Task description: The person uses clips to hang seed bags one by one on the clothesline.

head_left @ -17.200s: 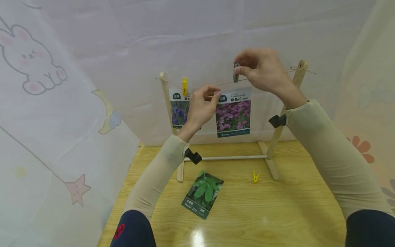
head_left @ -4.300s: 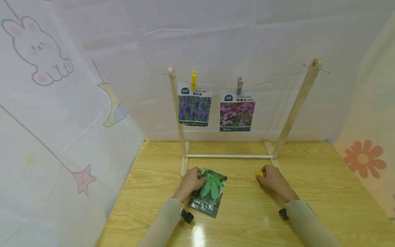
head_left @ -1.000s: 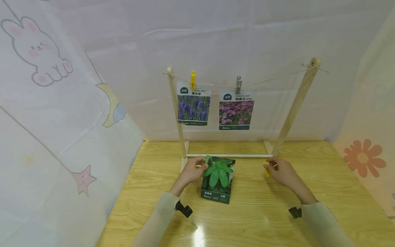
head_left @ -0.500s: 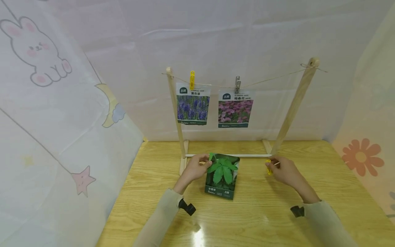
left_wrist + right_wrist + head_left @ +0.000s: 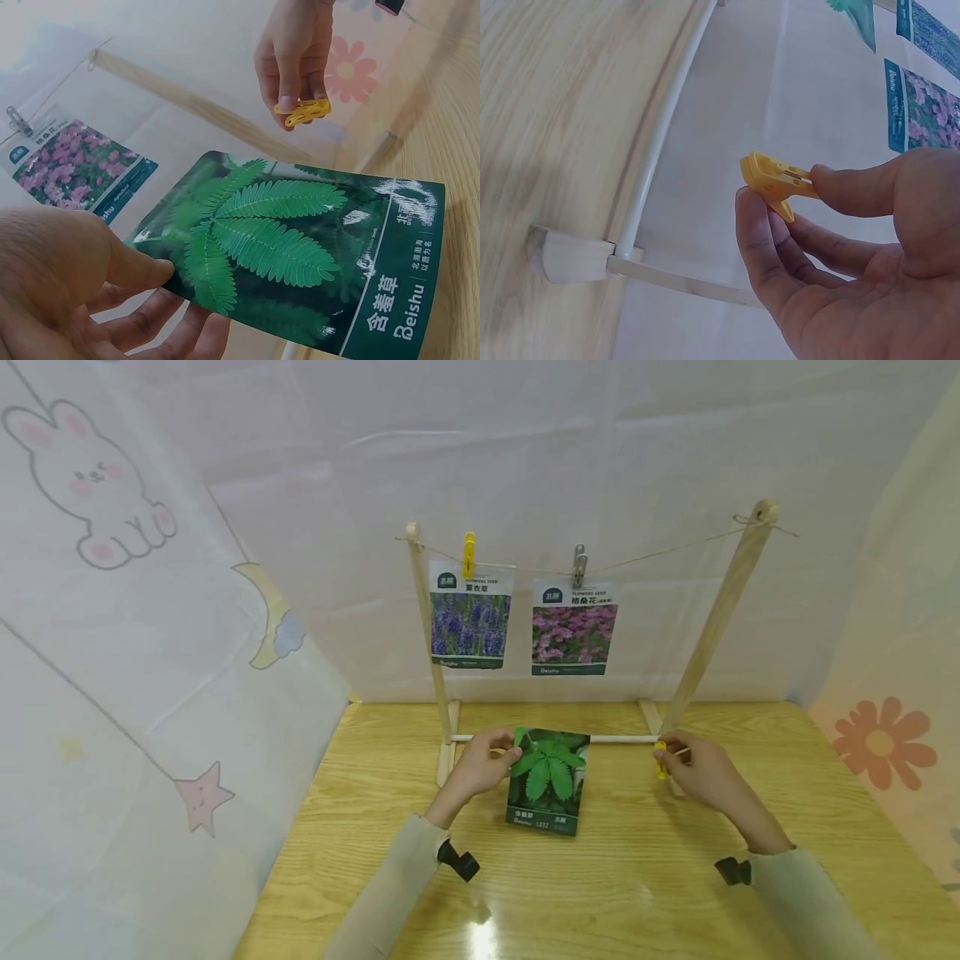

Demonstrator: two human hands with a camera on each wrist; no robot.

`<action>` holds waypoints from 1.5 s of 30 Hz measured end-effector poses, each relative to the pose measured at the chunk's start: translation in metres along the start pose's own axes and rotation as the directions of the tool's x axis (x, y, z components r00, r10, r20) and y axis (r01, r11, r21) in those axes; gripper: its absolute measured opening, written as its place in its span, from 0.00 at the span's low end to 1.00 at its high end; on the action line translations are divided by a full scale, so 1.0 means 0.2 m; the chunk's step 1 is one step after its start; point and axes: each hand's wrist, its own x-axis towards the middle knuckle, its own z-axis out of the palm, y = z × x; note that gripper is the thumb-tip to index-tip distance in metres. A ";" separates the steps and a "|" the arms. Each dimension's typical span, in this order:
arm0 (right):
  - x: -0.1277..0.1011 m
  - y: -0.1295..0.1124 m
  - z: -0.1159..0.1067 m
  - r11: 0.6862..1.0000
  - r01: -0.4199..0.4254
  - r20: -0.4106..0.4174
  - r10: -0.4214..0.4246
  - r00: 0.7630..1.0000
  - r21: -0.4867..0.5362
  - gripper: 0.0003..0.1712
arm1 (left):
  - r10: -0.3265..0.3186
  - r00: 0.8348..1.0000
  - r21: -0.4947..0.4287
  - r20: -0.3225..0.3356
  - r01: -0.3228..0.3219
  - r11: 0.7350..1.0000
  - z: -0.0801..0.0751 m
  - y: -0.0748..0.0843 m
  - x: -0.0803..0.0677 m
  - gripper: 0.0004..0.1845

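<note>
My left hand (image 5: pixel 480 768) pinches the upper left edge of a dark green seed packet (image 5: pixel 550 785) with a leaf picture; the left wrist view shows the thumb on its front. The packet is lifted and tilted in front of the rack's white rod. Between thumb and fingertips my right hand (image 5: pixel 701 768) holds a yellow clothespin (image 5: pixel 772 180), near the foot of the rack's right post. Two other packets hang from the string (image 5: pixel 667 548): a purple-flower packet (image 5: pixel 469 618) under a yellow clothespin (image 5: pixel 468 556), and a pink-flower packet (image 5: pixel 574 631) under a grey clothespin (image 5: pixel 580 567).
The wooden rack has a left post (image 5: pixel 431 635), a right post (image 5: pixel 720 618) and a white lower rod (image 5: pixel 615 739). It stands on a wood-grain table (image 5: pixel 600 893) against a pale printed curtain (image 5: pixel 300 485).
Earlier my right hand was at the string with the grey clothespin, which now hangs there with the pink-flower packet. Since then both hands took up the leaf packet and yellow clothespin; both rose slightly rightward.
</note>
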 end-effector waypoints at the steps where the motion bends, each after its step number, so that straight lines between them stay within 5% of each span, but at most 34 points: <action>1: 0.00 0.00 -0.01 1.000 0.002 0.002 -0.002 1.000 -0.002 0.24 | -0.003 1.000 -0.003 0.000 0.003 1.000 0.00 0.01 0.00 0.19; 45: -0.03 -0.10 -0.19 0.998 0.045 -0.044 -0.046 0.998 -0.038 0.24 | 0.036 0.999 0.005 -0.007 -0.036 0.999 0.02 0.23 0.04 0.16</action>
